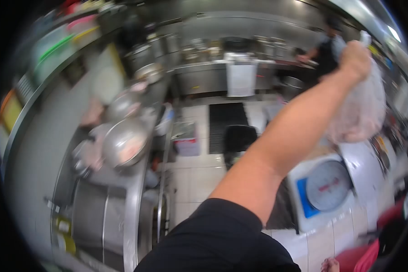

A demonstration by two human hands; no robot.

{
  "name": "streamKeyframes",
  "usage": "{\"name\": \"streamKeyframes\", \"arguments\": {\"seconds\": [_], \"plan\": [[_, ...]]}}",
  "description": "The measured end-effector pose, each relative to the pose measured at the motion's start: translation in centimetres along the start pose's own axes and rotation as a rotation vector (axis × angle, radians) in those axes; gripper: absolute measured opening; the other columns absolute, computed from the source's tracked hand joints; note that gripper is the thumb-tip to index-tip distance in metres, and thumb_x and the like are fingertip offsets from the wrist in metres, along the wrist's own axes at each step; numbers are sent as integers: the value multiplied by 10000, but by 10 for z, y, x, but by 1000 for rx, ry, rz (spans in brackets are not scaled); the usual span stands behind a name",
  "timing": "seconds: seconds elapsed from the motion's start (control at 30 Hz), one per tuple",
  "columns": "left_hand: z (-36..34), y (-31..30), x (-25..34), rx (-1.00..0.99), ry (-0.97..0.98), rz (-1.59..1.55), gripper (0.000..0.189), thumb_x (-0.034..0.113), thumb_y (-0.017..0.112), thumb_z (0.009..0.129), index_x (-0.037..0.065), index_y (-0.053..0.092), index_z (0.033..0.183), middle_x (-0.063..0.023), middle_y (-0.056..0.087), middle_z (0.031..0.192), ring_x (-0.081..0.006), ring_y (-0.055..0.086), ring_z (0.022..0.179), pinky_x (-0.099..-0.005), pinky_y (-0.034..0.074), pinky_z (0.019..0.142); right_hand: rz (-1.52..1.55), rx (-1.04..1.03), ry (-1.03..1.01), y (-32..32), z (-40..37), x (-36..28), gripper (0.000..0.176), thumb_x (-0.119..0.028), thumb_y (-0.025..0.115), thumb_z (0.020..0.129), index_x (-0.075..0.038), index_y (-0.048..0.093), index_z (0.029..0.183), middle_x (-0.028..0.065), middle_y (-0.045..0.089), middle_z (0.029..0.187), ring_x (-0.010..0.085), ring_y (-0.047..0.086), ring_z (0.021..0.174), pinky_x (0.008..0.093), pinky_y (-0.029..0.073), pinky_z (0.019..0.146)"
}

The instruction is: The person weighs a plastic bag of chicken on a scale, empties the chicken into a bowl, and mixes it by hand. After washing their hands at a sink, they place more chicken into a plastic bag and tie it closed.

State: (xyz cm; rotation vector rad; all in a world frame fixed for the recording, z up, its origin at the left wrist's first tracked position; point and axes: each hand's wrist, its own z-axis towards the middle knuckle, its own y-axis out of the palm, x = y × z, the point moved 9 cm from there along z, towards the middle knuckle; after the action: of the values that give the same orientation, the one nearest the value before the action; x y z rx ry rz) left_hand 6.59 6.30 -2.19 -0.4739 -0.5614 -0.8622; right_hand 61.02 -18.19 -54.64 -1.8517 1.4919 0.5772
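Note:
My left hand (356,60) is raised at the upper right, its fingers closed round the gathered top of a clear plastic bag. The bag (360,113) hangs below it with pale pink pieces inside, probably raw meat. My bare forearm crosses the view from a black sleeve at the bottom. What appears to be my right hand (331,264) shows at the bottom edge, small and blurred; whether it holds anything is unclear. Below the bag, a round grey lid or disc (327,185) with red marks lies over a blue item (306,199) on a white surface.
Metal bowls (125,141) with pinkish pieces stand on the left steel counter (132,199), beside a sink (93,213). A black mat (226,119) and black container (240,138) are on the tiled floor. Another person (328,52) stands at the back right. A pink-red object (360,258) is at lower right.

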Motion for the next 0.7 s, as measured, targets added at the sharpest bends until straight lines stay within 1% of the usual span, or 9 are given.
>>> {"name": "streamKeyframes", "arguments": {"seconds": [0.03,0.07,0.17,0.33,0.37,0.5,0.57,0.63,0.7], "plan": [[8,-19,-6,31,132,109,256,163,545,865,-57,677,861,-296,652,935,-424,636,951,-449,509,853,51,-20,-121,-14,74,30,205,-243,571,944,-47,628,955,-2,586,712,84,483,548,219,394,481],[-14,-72,-1,55,-46,-33,246,152,546,858,-54,680,872,-301,647,960,-424,628,970,-453,498,870,105,-47,-242,-31,148,62,212,-252,573,941,-48,629,949,4,586,709,87,485,546,224,393,475],[-54,-182,2,-20,-51,208,252,159,541,842,-50,680,849,-299,646,952,-420,629,961,-451,499,866,-495,-190,-139,103,32,-77,243,-285,585,937,-48,635,931,14,586,696,94,488,542,229,396,470],[-130,-382,-25,39,-63,569,295,226,490,886,-20,633,808,-278,632,873,-435,615,883,-480,483,809,-773,-382,-274,223,61,-123,323,-359,617,920,-38,632,891,36,593,683,101,492,514,237,402,460],[-147,-423,-28,47,-106,594,285,224,492,893,-17,625,819,-268,631,862,-427,615,852,-473,485,789,-884,-228,-259,239,63,-138,314,-353,611,926,-40,631,899,37,593,682,105,506,522,238,406,463],[-224,-586,-4,193,22,867,342,267,502,957,-8,601,779,-192,602,698,-305,581,637,-413,475,616,-657,-346,-218,334,73,-164,222,-270,602,909,-58,568,851,67,584,611,164,540,430,275,408,375],[-256,-662,0,228,-168,868,440,333,510,975,38,553,652,19,432,527,-81,387,502,-302,339,453,-741,-397,-241,389,46,-189,200,-251,593,898,-53,582,868,69,592,634,153,539,459,267,390,388],[-294,-723,8,343,-443,974,312,268,506,950,-18,580,848,-189,583,667,-330,581,639,-415,466,635,-785,-397,-296,436,32,-211,234,-281,612,892,-48,585,883,64,597,646,133,544,470,261,402,402],[-323,-772,10,355,-517,1031,314,279,508,954,-16,581,879,-122,569,637,-218,537,598,-366,450,598,-851,-378,-367,482,9,-230,241,-283,611,898,-43,588,891,66,609,667,119,545,479,250,410,416]]}}
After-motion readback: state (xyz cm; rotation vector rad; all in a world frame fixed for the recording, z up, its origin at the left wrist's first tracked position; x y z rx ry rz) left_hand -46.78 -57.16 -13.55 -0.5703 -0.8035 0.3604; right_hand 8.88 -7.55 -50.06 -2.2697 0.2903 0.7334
